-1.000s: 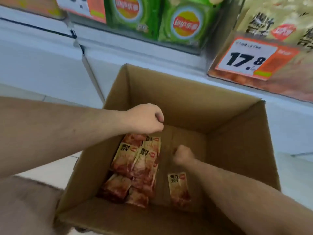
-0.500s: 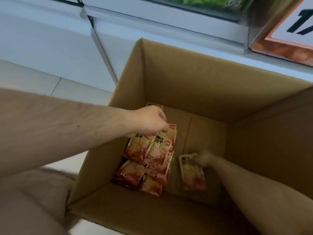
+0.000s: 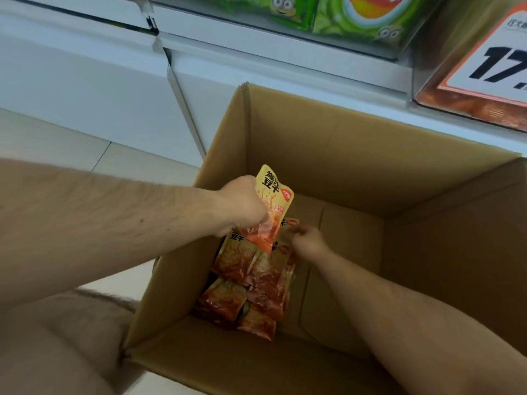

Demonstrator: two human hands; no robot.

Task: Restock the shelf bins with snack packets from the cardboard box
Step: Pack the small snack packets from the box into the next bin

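At far left, the white shelf base [image 3: 85,81] stood against a pale tiled floor [image 3: 57,138]. The left forearm reached in from the left edge over the open cardboard box [image 3: 356,155]. The left hand [image 3: 245,206] was clenched around the lower part of one yellow-and-orange snack packet [image 3: 272,201], which stood upright above the box's left inner wall, printed face toward the camera. Below that hand, a pile of matching red-orange packets [image 3: 251,283] lay along the left side of the box floor, overlapping one another. Just right of the pile's far end, the right hand [image 3: 308,240] was down inside the box, fingers curled and pinching the top edge of another packet [image 3: 289,225] that lay on the pile; most of that packet was hidden behind the raised one. The right part of the box floor showed bare cardboard. Above the box, green snack bags [image 3: 342,15] sat on the shelf, and at upper right an orange-bordered price tag [image 3: 496,67] hung on the front of a bin of snack packets [image 3: 470,106]
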